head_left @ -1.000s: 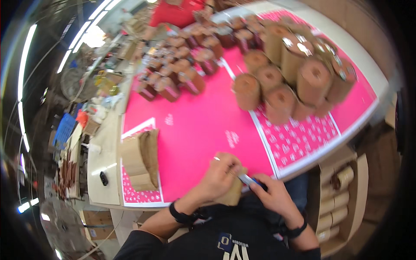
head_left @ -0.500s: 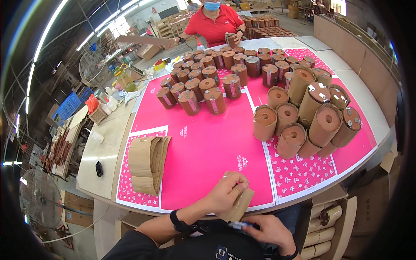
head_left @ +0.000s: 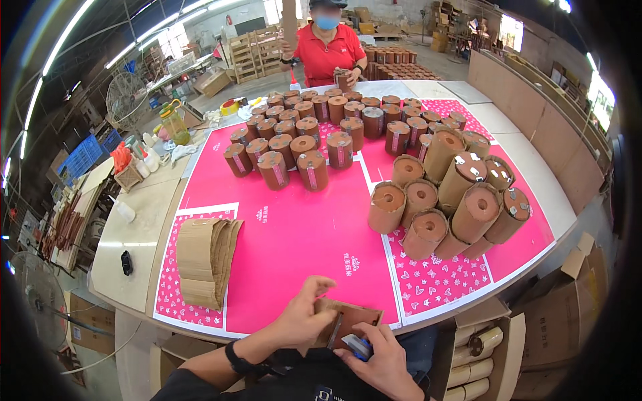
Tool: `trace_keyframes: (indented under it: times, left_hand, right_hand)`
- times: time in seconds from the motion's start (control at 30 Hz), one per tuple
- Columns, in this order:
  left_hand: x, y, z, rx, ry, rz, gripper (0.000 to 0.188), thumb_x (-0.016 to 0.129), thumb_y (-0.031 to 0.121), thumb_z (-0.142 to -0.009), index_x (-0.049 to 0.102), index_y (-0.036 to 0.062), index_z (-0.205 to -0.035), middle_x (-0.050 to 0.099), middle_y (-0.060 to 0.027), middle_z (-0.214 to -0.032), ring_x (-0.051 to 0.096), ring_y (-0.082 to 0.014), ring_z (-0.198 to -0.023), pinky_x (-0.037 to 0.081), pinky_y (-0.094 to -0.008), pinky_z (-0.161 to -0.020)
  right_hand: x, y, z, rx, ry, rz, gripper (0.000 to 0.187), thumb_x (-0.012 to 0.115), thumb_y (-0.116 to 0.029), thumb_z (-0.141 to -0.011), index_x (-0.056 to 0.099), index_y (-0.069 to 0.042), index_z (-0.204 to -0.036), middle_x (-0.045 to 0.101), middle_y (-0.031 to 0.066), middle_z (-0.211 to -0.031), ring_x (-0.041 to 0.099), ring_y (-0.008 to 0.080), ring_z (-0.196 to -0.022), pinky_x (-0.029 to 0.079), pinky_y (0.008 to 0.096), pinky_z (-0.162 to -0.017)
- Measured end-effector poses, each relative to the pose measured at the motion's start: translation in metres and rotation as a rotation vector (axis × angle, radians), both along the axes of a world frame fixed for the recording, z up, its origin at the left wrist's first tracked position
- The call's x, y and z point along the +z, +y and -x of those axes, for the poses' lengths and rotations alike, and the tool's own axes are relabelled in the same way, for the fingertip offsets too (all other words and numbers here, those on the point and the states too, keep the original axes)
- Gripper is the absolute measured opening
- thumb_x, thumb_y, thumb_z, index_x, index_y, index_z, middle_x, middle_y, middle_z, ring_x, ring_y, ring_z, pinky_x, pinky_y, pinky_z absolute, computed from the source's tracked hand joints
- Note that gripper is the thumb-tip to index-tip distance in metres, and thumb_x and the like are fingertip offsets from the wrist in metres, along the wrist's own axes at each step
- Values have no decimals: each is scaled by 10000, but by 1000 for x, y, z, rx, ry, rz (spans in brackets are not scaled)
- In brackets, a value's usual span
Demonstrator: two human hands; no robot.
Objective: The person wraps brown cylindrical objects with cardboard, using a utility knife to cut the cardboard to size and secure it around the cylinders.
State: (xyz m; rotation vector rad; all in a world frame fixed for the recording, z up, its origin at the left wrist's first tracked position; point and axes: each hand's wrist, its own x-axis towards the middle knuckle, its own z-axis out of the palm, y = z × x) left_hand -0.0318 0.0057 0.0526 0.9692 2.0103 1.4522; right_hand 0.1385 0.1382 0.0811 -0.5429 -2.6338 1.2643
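My left hand grips the left side of a brown piece of cardboard at the table's near edge, with some fingers raised off it. A reddish-brown face of the piece is turned up. In my right hand is a blue-and-grey tool that looks like a utility knife, held against the piece's lower right part. Its blade tip is too small to make out. To the left on the pink sheet lies a stack of curved tan cardboard.
Several cardboard-wrapped brown cylinders stand at the right. Rows of bare brown cylinders fill the far side, where a co-worker in a red shirt stands. An open carton holds wrapped rolls below right. Bottles stand at the left.
The cardboard piece has turned, showing its reddish-brown face. My left fingers have loosened and spread, and the knife has come up against the piece. The co-worker's long strip has swung upright.
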Motion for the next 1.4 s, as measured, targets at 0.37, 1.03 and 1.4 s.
trace_keyframes:
  times: [0.37,1.03,1.4]
  left_hand:
    - [36,-44,-11,-112,-584,-30,850,501,-57,-901,69,54,-1624,482,-178,-1472,517,-173,-1286,427,-304,-1048]
    - [74,-135,70,986,900,-373,453,366,-1,-1036,389,-81,-1482,403,-216,-1558,416,-300,-1432,310,-407,-1199]
    - [-12,-182,54,402,703,430,402,766,192,-782,711,38,-1149,676,-212,-1243,515,-412,-1337,250,-562,-1189]
  right_hand:
    - [0,9,-1,-185,-149,-71,830,855,-520,-727,531,-78,-1351,703,167,-1021,717,353,-949,565,433,-804]
    - [-30,47,-17,-296,219,517,928,920,-150,-703,367,1,-1433,592,146,-1270,589,204,-1182,487,345,-1006]
    - [-19,38,-4,-206,118,471,936,948,-168,-671,395,-5,-1409,594,153,-1279,580,209,-1199,474,358,-1022]
